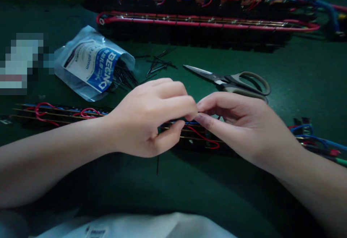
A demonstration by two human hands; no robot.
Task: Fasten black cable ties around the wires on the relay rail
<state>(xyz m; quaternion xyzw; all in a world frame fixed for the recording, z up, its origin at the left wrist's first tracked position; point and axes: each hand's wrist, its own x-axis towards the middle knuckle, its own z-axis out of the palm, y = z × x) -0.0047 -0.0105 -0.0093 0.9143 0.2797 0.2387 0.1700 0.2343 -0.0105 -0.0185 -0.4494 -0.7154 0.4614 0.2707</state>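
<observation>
One thin black strip pokes out nearside of left hand; wired assembly lies under both hands' fingers. Left fingers curled, grip hidden, can't tell; right hand pinches thumb to index, contents too small. Beyond on bench: scissors, loose strips, bag, red-cabled assembly.

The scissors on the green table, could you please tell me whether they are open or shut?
The scissors look shut: their blades lie together and taper to a single tip.
</observation>
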